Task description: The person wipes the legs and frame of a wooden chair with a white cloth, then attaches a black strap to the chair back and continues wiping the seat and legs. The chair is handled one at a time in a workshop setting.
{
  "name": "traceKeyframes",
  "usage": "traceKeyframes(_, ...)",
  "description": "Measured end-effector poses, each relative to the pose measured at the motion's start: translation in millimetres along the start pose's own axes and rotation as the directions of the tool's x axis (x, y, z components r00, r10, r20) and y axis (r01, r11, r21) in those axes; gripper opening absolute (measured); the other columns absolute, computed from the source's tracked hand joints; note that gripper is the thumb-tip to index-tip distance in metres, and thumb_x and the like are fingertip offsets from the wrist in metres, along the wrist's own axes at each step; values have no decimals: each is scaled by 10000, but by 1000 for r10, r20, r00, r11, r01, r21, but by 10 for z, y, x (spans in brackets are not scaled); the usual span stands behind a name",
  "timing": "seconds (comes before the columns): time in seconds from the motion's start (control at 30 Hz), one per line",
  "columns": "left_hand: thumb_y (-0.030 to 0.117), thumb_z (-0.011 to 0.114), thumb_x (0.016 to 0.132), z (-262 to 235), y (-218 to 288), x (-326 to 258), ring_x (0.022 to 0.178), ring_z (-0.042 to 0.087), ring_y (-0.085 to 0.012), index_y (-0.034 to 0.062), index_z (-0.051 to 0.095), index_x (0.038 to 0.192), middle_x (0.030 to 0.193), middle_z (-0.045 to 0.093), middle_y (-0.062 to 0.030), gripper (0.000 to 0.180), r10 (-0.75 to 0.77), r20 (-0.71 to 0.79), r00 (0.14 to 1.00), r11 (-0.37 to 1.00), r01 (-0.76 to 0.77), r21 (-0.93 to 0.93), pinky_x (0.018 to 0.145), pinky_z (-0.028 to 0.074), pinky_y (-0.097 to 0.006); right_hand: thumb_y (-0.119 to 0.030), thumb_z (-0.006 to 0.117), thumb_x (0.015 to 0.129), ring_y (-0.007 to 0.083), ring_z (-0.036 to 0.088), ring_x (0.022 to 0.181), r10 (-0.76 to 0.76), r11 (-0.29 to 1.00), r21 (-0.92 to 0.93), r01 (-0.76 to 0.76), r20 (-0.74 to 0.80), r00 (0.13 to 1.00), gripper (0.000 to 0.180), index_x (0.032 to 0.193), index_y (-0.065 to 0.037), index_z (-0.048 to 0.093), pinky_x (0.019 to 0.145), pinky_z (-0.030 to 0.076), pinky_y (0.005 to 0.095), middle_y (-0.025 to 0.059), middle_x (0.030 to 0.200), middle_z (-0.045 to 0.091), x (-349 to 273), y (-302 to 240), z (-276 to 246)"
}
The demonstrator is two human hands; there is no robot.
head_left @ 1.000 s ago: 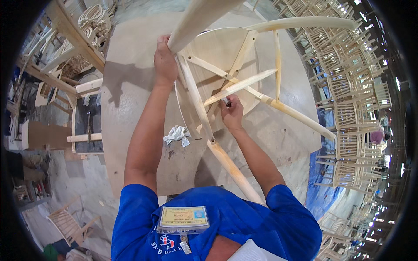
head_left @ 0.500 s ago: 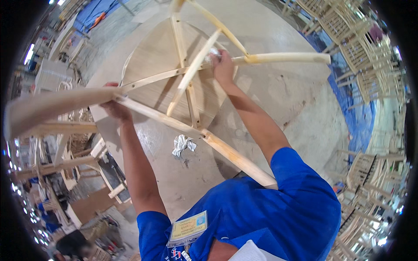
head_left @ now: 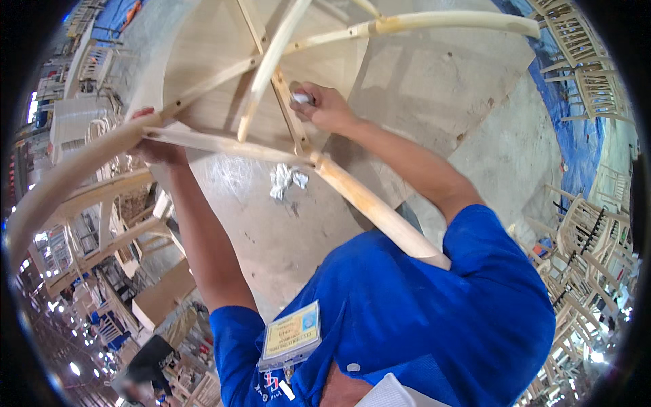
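An upturned round wooden table (head_left: 196, 41) lies with its underside up, its crossed braces (head_left: 285, 102) and curved legs showing. My left hand (head_left: 159, 146) is closed round the left table leg (head_left: 88, 163) where it meets the brace and a stretcher (head_left: 217, 144). In my right hand (head_left: 325, 108) is a small crumpled white wad, pinched between the fingers, close beside the near brace; whether it is paper or cloth I cannot tell. Another leg (head_left: 380, 211) points toward my body, its end at my blue shirt.
A crumpled white scrap (head_left: 286, 180) lies on the brown board (head_left: 251, 230) under the table. Wooden frames (head_left: 102, 197) stand close on the left. Stacked wooden chairs (head_left: 583, 237) line the right side beside a blue sheet (head_left: 576, 149). Another person (head_left: 149, 363) is at the lower left.
My right hand has moved with the white wad from the far right brace to the near brace. The left hand still grips the leg. The whole view has shifted.
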State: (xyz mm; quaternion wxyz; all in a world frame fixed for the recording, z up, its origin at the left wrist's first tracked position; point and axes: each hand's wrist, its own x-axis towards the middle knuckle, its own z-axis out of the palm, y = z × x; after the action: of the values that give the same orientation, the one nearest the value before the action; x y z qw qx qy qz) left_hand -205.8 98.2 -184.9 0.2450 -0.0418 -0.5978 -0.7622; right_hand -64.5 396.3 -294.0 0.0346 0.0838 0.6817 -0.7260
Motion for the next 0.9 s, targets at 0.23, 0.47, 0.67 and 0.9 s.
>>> traceKeyframes(0.23,583,288,963,-81,2,119,964,629,-290,56,674,928,899,665,-136,654,-57,23,998,993,59,-99,1001,458,-442,-98,723,897,199,638,798,-331,930,-152,336,58,942,203,1097,-83,696,821,524,330,49,914,677,-30,120,24)
traceKeyframes(0.47,533,402,975,0,50,40,943,584,-222,57,654,936,925,626,-75,540,60,53,997,990,-67,125,920,470,-373,-171,753,887,206,668,854,306,952,-121,-282,303,903,272,1118,-28,730,751,516,341,100,979,733,-531,300,-145)
traceKeyframes(0.67,555,466,1041,-115,-75,-127,1059,597,-252,87,623,1175,1158,615,-88,512,-244,-63,968,965,249,85,922,513,-391,-316,708,946,103,631,772,210,971,-159,-178,214,954,327,1097,-28,681,702,493,273,43,882,669,-1406,-681,-933)
traceKeyframes(0.9,460,542,1024,-16,-267,-257,1162,618,-286,80,528,1371,1311,585,-151,515,-631,164,758,665,638,-389,981,559,-459,-152,688,910,280,618,833,-150,806,-559,197,130,980,195,1047,-46,599,740,493,354,97,965,594,-2826,-2019,-669)
